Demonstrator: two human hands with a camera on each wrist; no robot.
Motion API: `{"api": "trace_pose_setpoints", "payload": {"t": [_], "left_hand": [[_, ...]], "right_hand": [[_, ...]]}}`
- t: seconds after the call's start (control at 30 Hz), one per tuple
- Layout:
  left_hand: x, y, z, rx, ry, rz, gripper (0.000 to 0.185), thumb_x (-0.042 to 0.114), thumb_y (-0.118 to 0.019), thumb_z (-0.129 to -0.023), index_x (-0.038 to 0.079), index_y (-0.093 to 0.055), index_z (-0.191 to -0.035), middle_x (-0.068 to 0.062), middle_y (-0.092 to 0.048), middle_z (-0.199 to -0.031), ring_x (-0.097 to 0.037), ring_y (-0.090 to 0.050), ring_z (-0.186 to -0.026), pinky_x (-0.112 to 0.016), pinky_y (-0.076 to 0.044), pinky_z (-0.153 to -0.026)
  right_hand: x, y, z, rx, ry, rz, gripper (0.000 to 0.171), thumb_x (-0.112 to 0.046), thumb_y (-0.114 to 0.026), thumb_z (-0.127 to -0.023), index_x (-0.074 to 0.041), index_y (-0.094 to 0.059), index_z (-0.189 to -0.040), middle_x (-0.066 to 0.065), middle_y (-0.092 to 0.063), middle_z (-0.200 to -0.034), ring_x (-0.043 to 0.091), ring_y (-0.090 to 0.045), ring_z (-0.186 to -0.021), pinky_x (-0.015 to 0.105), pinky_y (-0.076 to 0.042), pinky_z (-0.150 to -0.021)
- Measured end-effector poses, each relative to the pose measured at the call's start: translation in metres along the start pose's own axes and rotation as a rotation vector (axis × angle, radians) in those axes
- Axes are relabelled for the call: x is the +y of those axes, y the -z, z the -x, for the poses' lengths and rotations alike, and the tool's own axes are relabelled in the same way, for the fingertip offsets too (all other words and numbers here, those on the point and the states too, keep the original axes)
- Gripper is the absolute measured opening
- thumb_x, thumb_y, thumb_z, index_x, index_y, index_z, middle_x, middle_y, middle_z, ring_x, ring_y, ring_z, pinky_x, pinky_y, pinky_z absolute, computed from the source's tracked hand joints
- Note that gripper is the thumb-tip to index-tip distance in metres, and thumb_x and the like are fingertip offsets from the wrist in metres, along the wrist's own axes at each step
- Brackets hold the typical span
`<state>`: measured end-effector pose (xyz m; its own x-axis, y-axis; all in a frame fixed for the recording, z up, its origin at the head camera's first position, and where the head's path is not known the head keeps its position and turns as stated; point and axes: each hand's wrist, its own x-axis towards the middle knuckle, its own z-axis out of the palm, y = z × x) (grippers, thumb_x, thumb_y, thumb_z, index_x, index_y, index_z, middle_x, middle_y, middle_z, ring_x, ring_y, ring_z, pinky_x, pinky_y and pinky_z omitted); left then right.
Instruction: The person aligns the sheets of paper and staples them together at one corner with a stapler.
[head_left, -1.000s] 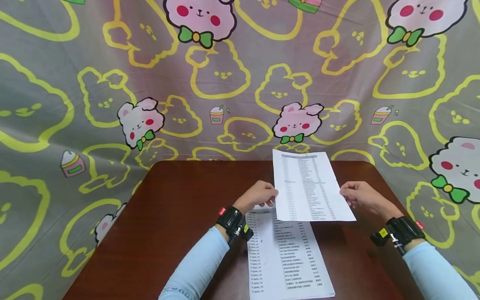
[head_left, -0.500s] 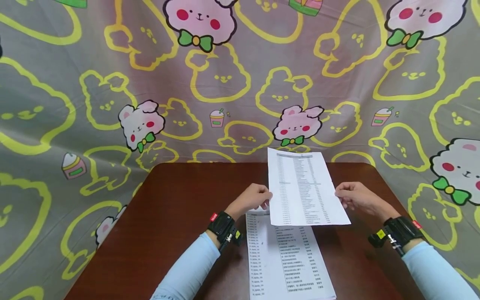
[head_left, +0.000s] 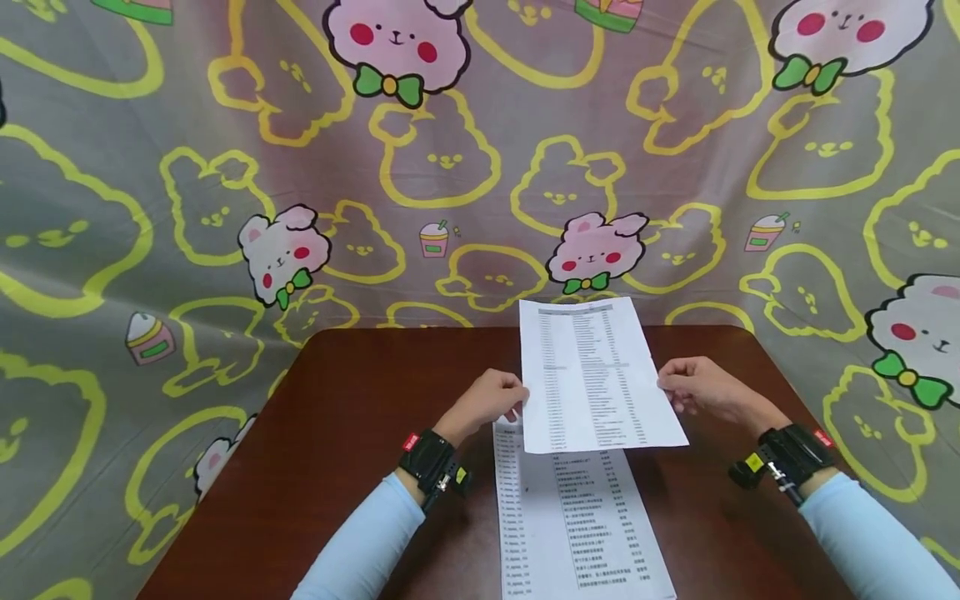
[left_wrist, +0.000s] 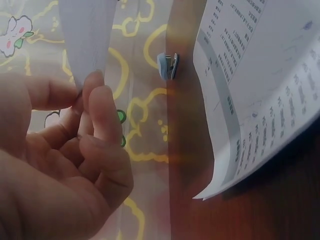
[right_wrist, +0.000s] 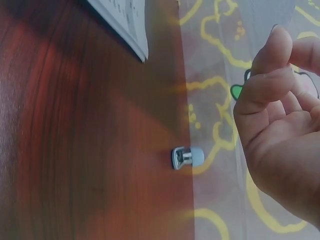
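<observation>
since a second ago the printed sheet (head_left: 592,375) has shifted a little to the left and both hands have gone with it, the grip unchanged. the left hand (head_left: 487,398) pinches the sheet's left edge between thumb and curled fingers, and the right hand (head_left: 693,385) pinches the right edge the same way, so the sheet hangs lifted over the far middle of the counter (head_left: 330,433). its near edge overlaps the far end of a stack of printed pages (head_left: 573,517) lying flat on the counter, near and centre.

the left wrist view alone shows the fingertips (left_wrist: 92,95) closed on the sheet's thin edge, the stack's layered corner, and a small blue clip (left_wrist: 169,65) on the counter's edge. the right wrist view shows the same clip (right_wrist: 187,157) and the cartoon-print cloth (head_left: 225,167) behind the counter.
</observation>
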<state>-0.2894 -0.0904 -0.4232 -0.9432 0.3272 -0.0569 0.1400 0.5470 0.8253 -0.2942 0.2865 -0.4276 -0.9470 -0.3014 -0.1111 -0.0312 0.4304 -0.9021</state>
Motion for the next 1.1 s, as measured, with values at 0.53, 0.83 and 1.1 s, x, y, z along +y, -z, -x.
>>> {"api": "trace_pose_setpoints", "payload": {"t": [0.53, 0.83, 1.1], "left_hand": [[-0.01, 0.016, 0.024, -0.012, -0.064, -0.048, 0.027, 0.028, -0.055, -0.097, 0.011, -0.069, -0.082, -0.011, -0.066, -0.077, -0.035, -0.067, -0.079, -0.031, -0.052, -0.068], [-0.016, 0.029, 0.026, -0.066, -0.138, -0.02, 0.025, 0.031, -0.056, -0.098, 0.014, -0.071, -0.089, -0.022, -0.068, -0.087, -0.038, -0.066, -0.081, -0.038, -0.052, -0.071], [-0.021, 0.036, 0.027, -0.147, -0.182, -0.013, 0.023, 0.032, -0.059, -0.097, 0.017, -0.071, -0.085, -0.02, -0.069, -0.09, -0.029, -0.065, -0.075, -0.03, -0.051, -0.065]], "right_hand": [[-0.013, -0.015, 0.005, -0.034, 0.026, -0.01, 0.036, -0.036, -0.069, -0.09, -0.001, -0.064, -0.096, 0.015, -0.062, -0.074, 0.037, -0.059, -0.063, 0.024, -0.045, -0.051], [-0.016, -0.019, 0.001, -0.084, 0.021, -0.041, 0.034, -0.032, -0.069, -0.091, 0.001, -0.061, -0.098, 0.016, -0.06, -0.076, 0.033, -0.059, -0.062, 0.027, -0.046, -0.052], [-0.02, -0.021, 0.001, -0.1, 0.024, -0.046, 0.03, -0.027, -0.068, -0.092, 0.001, -0.061, -0.099, 0.013, -0.061, -0.074, 0.026, -0.058, -0.058, 0.026, -0.045, -0.05]]}}
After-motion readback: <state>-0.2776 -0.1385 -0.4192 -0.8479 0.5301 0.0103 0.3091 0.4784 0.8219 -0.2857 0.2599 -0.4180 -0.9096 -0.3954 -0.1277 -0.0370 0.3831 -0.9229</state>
